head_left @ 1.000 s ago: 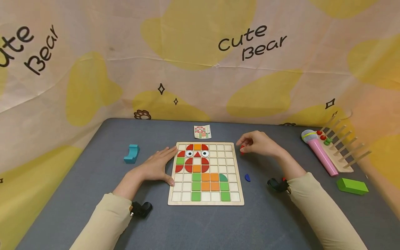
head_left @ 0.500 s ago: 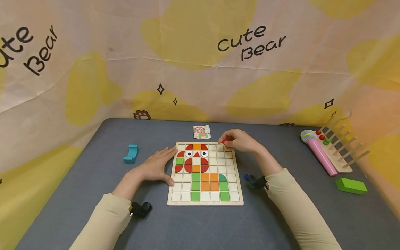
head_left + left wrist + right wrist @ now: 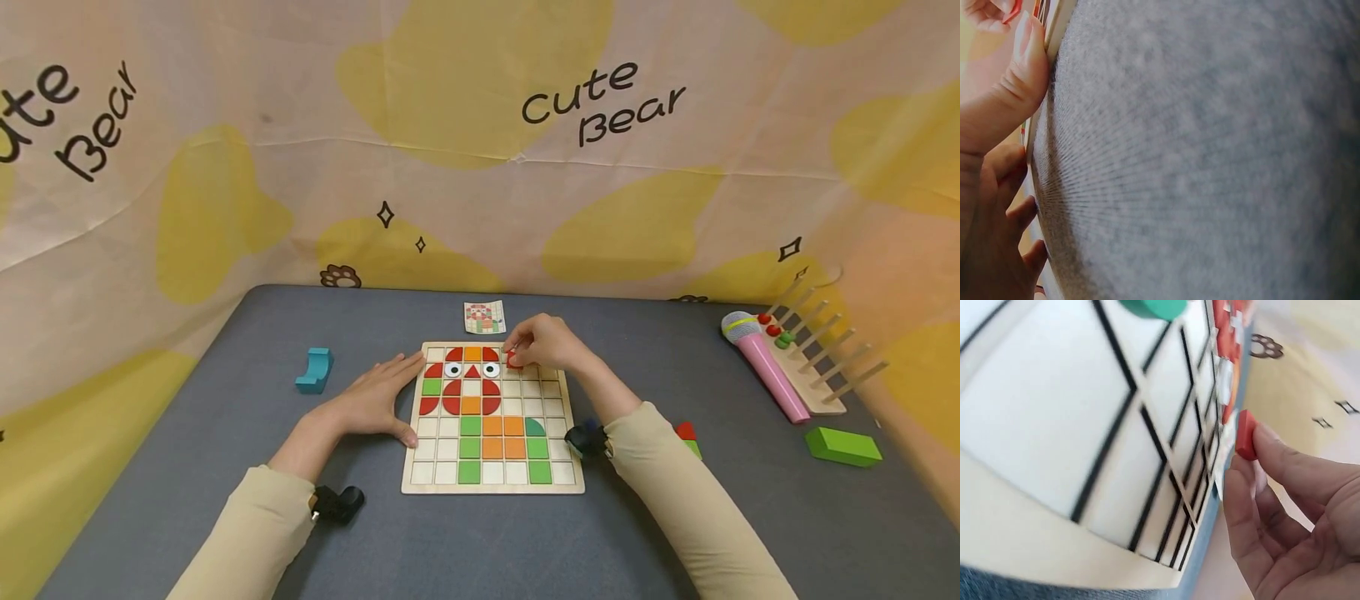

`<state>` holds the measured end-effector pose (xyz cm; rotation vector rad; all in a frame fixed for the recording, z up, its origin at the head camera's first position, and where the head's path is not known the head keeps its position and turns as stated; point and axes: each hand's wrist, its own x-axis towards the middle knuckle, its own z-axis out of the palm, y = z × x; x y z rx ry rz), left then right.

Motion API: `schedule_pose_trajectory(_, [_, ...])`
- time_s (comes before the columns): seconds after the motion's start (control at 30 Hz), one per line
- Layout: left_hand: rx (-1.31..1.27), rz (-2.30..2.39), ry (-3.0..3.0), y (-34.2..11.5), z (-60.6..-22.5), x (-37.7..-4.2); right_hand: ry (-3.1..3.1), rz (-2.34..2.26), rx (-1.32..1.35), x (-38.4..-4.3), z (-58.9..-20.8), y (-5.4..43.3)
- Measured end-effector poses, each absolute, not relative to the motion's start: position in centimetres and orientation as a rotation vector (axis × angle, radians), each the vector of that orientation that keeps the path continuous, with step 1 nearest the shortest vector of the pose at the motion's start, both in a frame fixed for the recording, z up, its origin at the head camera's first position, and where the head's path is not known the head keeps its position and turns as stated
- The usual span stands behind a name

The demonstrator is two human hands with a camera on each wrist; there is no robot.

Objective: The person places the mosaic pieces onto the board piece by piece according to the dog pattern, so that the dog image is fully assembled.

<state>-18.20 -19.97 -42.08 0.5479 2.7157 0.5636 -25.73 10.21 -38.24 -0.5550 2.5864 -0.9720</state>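
A square wooden mosaic board [image 3: 491,488] lies on the table, its grid partly filled with red, orange, green and eye-patterned tiles. My left hand [image 3: 371,402] rests along the board's left edge, fingers stretched out and thumb spread; the left wrist view shows its thumb [image 3: 1027,72] at the rim. Over the board's upper part, my right hand [image 3: 551,343] pinches a small red tile [image 3: 1245,434] between thumb and fingers, just right of the right eye tile [image 3: 491,369]. The right wrist view shows the tile held above the white cells, its far side hidden by the fingers.
Behind the board lies a small pattern card [image 3: 483,317]. A teal block [image 3: 316,371] stands at left. To the right are a pink toy microphone [image 3: 772,371], a peg stand [image 3: 821,375] and a green block [image 3: 844,447]. A red tile [image 3: 686,431] shows beside the right sleeve.
My right hand has carried the red tile leftward from beside the board to over its upper part, next to the right eye tile. The left hand has stayed at the left edge.
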Motion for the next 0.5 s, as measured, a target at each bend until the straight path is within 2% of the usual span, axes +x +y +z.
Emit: schedule_pose_trajectory(0.5, [0.549,0.554,2.717,-19.9,-42.0,-18.2,2.711,-0.821,-0.583,-25.4,-39.3,9.0])
